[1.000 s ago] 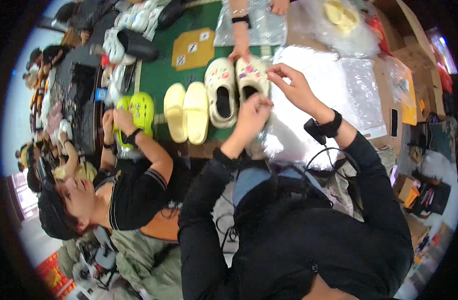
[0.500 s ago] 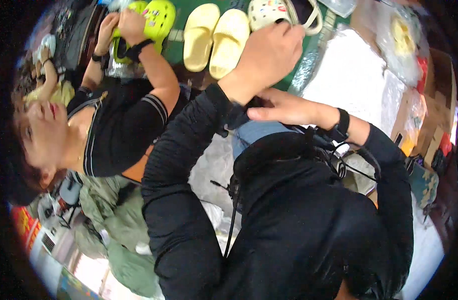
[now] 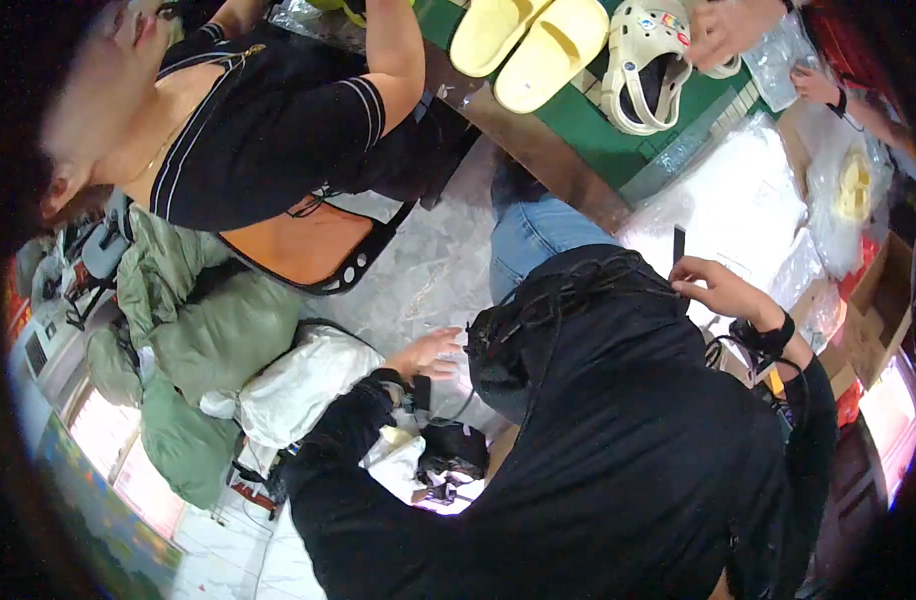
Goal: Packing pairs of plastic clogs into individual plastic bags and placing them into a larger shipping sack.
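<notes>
My left hand (image 3: 426, 354) is open beside the dark bundled cloth at my lap, its fingers apart over the grey floor. At the right edge of that cloth, my right hand (image 3: 723, 290) has its fingers curled in. A short black strip (image 3: 678, 244) rises from its fingertips. Black bands sit on both wrists, and a cable hangs by the right one. Beyond my blue-jeaned leg lie a pair of pale yellow slippers (image 3: 553, 52) and a cream clog (image 3: 638, 85) with charms, on a green table (image 3: 568, 130).
A person in a black top (image 3: 268, 130) sits at the left near an orange-seated chair (image 3: 303, 245). Another person's hand (image 3: 728, 30) reaches over the clog. White plastic-wrapped material (image 3: 728, 195) and a cardboard box (image 3: 883, 305) are at the right. Green and white sacks (image 3: 313, 385) lie left.
My hands were together at the left wrist near the slippers. They have parted: the left moved down to the left, the right drew back. My view has shifted, and another hand appears over the clog.
</notes>
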`<move>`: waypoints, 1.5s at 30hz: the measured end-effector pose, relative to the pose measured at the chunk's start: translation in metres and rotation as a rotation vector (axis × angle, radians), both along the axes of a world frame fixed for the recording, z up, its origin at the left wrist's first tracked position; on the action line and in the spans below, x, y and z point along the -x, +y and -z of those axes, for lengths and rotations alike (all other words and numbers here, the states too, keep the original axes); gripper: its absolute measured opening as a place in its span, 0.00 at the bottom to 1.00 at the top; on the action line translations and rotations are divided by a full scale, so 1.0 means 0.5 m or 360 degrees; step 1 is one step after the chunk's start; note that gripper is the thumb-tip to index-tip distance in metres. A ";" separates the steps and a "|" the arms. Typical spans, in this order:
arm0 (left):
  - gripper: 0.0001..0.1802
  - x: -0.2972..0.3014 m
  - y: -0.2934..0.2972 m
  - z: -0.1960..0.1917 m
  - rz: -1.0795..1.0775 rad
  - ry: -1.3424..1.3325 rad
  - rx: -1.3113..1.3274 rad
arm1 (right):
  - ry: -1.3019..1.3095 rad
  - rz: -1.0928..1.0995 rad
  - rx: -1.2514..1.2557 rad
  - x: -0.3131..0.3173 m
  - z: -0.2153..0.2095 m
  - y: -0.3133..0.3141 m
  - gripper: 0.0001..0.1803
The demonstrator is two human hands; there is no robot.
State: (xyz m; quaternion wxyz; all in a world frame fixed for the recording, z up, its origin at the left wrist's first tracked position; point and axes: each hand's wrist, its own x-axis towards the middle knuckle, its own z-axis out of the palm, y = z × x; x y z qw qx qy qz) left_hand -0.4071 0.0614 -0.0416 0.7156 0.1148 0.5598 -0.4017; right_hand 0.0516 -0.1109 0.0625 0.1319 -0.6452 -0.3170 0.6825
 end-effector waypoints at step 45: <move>0.11 -0.109 -0.135 -0.184 -0.0218 -0.0019 -0.1049 | 0.0396 -0.0200 0.0159 0.007 -0.045 0.064 0.04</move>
